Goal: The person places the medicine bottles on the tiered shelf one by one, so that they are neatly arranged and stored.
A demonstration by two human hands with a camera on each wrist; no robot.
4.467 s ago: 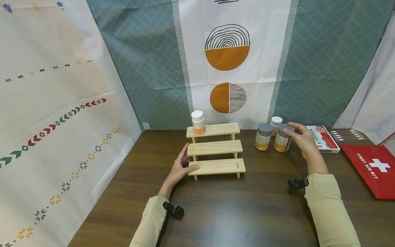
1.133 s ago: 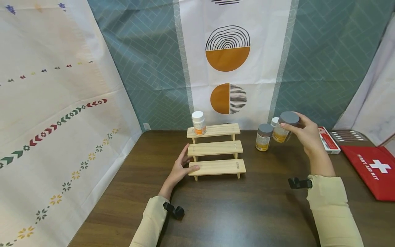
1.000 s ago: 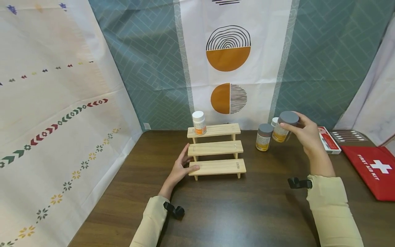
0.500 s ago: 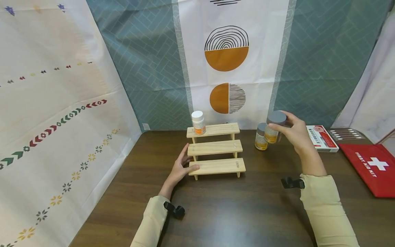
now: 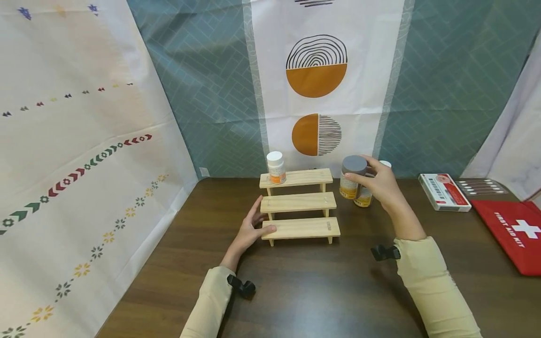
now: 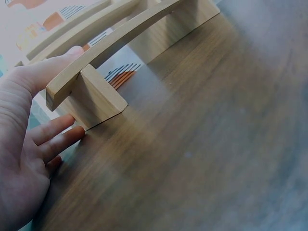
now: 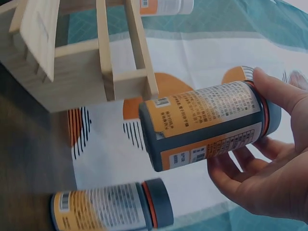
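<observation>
My right hand (image 5: 382, 188) holds a grey-lidded pill bottle (image 7: 207, 125) by its lid end, thumb on one side and fingers on the other. The bottle is off the table, just right of the wooden three-tier stand (image 5: 297, 203). A second grey-lidded pill bottle (image 7: 106, 207) stands on the table behind it, partly hidden in the head view. My left hand (image 5: 250, 231) grips the left end of the stand, its thumb over a step and its fingers against the side panel (image 6: 96, 98). On the top step stands a white pill bottle (image 5: 276, 168) with an orange label.
Behind the right hand shows the white cap (image 5: 385, 164) of another bottle. Further right lie a white and red box (image 5: 444, 192), a pack of cotton swabs (image 5: 482, 186) and a red first aid pouch (image 5: 513, 234). A patterned cloth hangs behind the table.
The right hand has lifted the grey-lidded bottle from the table and carried it left, past the second bottle, to beside the stand. The left hand has stayed on the stand.
</observation>
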